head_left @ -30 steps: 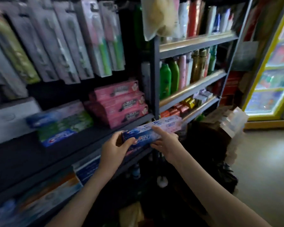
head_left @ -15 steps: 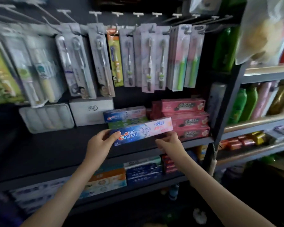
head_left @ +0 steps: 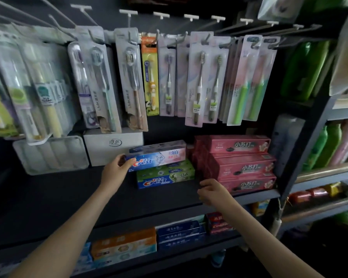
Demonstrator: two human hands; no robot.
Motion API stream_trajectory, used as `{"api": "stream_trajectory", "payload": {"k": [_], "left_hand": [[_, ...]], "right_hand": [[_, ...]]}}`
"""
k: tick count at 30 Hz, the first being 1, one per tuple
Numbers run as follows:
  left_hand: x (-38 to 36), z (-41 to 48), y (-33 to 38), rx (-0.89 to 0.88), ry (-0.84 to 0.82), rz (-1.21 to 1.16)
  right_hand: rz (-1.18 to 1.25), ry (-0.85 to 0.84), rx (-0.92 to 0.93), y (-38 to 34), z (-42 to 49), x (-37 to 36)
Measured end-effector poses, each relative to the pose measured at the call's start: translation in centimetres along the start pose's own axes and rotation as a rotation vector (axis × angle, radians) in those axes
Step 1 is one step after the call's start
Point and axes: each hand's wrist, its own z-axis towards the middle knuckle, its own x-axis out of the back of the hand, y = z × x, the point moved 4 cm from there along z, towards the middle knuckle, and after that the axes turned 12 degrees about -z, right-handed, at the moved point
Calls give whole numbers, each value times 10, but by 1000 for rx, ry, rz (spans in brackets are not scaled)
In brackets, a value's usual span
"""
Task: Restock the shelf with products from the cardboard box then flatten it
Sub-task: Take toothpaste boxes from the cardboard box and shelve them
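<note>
A blue and pink Crest toothpaste box [head_left: 159, 158] lies on top of a green Crest box [head_left: 166, 176] on the dark shelf [head_left: 58, 197]. My left hand [head_left: 115, 169] grips the blue box by its left end. My right hand [head_left: 211, 191] hovers off the box, below and to its right, fingers loosely curled and holding nothing, in front of the pink toothpaste stack [head_left: 241, 163]. The cardboard box is out of view.
Toothbrush packs [head_left: 205, 77] hang on hooks above the shelf. A white box [head_left: 113, 145] and a clear tray [head_left: 50, 155] stand at the back left. More toothpaste boxes [head_left: 149, 241] fill the lower shelf. Green bottles [head_left: 325, 147] stand on the right-hand rack.
The blue Crest box went from the air in both hands onto the green box on the shelf. My right hand let go and drew back; the view swung left to the shelf.
</note>
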Motion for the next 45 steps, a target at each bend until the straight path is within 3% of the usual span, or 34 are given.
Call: {"api": "stream_trajectory", "payload": {"k": [7, 11, 14, 18, 23, 26, 28, 30, 32, 34, 37, 40, 45], "left_hand": [[-20, 15, -16, -33, -79, 25], [-26, 21, -26, 22, -14, -19], [-25, 29, -26, -58, -17, 3], [-32, 43, -22, -208, -161, 285], [-43, 55, -27, -147, -289, 256], [-41, 52, -25, -157, -235, 271], [-42, 35, -18, -215, -81, 344], [-53, -3, 3, -353, 80, 339], [-80, -58, 29, -532, 69, 191], [-116, -112, 47, -598, -96, 30], [-178, -182, 56, -518, -471, -135], [-244, -244, 48, -372, -826, -93], [-336, -341, 37, -229, -1224, 14]], "right_hand": [[113, -8, -38, 22, 5, 1], [136, 26, -51, 26, 4, 0], [136, 41, -50, 27, 3, -2], [141, 16, -53, 25, 2, -4], [125, -6, -37, 25, 0, -5], [115, -1, -23, 26, -3, 0], [102, 3, -7, 30, -8, 5], [90, 2, 19, 35, -14, 11], [63, 12, 44, 44, -25, 19], [25, 40, 45, 59, -37, 29], [28, 103, 10, 98, -67, 45], [22, 210, -97, 153, -111, 67], [122, 381, -339, 256, -203, 110]]}}
